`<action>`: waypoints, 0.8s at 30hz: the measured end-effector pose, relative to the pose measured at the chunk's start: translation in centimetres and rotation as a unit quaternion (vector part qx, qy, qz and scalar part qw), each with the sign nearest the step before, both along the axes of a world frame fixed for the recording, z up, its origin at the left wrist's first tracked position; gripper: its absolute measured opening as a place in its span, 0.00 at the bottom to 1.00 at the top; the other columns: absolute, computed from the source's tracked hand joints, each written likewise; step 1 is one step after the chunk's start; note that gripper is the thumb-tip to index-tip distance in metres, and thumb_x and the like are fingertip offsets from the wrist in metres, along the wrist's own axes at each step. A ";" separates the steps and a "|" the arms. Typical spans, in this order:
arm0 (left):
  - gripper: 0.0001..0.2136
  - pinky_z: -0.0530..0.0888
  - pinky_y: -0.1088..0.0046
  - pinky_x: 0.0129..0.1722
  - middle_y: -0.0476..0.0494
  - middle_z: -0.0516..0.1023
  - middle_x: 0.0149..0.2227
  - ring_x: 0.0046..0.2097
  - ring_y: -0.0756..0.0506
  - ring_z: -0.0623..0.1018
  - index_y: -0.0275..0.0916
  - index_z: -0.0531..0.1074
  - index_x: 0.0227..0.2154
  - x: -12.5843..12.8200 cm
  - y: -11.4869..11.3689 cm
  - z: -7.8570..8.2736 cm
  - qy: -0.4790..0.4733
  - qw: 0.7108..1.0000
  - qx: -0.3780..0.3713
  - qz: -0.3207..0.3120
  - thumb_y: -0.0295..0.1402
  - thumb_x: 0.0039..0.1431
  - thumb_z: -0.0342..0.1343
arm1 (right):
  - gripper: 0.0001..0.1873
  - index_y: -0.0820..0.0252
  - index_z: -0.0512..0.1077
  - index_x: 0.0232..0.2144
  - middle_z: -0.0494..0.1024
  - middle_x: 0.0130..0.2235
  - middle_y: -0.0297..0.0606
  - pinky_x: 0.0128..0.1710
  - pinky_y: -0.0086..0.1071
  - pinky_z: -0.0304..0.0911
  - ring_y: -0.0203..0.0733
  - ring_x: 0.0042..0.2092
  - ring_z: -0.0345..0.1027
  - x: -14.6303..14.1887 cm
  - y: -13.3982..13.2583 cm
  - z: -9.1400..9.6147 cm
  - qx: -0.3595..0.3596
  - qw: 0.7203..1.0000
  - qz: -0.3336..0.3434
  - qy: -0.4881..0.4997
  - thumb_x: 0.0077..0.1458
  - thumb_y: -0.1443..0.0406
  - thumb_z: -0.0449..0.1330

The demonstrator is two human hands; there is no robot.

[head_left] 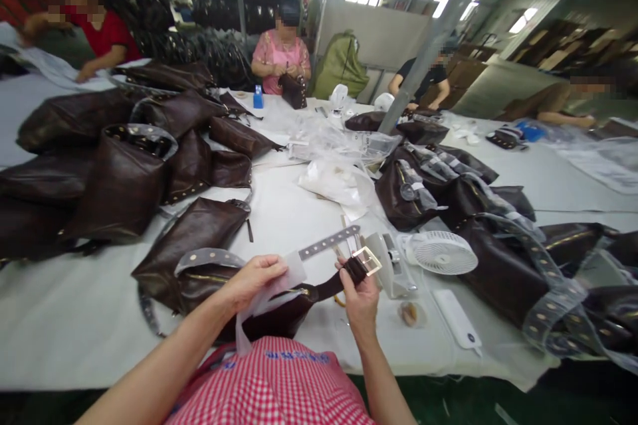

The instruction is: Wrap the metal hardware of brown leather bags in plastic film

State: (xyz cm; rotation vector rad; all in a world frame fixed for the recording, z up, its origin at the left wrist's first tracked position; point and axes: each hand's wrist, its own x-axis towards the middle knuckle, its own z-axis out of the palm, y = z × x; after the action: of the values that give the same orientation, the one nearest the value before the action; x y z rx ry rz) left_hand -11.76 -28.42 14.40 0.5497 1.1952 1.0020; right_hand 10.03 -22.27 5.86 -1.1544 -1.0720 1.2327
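My left hand (256, 282) pinches a clear plastic sleeve (295, 271) between thumb and fingers. From beyond that sleeve a strap end with metal eyelets (329, 242) sticks out to the right. My right hand (363, 302) is closed around a dark brown buckle strap (353, 270), just below its gold square buckle (367, 261). This strap runs to a dark brown leather bag (279, 315) at the table's front edge, partly covered by my left forearm and the plastic. Another brown bag (192, 246) lies behind it to the left.
Brown bags (119, 192) are piled at left, and more bags (488, 246) with plastic-wrapped straps at right. A white fan (441, 252), a white power bank (456, 319) and plastic bags (339, 182) lie on the table. A metal post (423, 60) rises at the back. Several co-workers sit around.
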 end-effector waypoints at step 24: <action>0.19 0.71 0.74 0.32 0.43 0.79 0.27 0.28 0.48 0.77 0.35 0.70 0.25 -0.9 0.4 -1.5 0.054 0.997 0.021 -0.058 0.49 0.47 0.63 | 0.41 0.54 0.43 0.66 0.76 0.46 0.44 0.53 0.52 0.64 0.48 0.47 0.73 2.5 -1.8 1.2 -0.042 0.994 0.101 -0.003 0.56 0.60 0.58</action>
State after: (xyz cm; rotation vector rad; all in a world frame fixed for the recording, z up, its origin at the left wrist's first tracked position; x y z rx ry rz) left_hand -12.71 -28.03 12.95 0.7068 1.2259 0.9086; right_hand 12.57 -24.08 7.07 -1.1347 -1.1732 1.4450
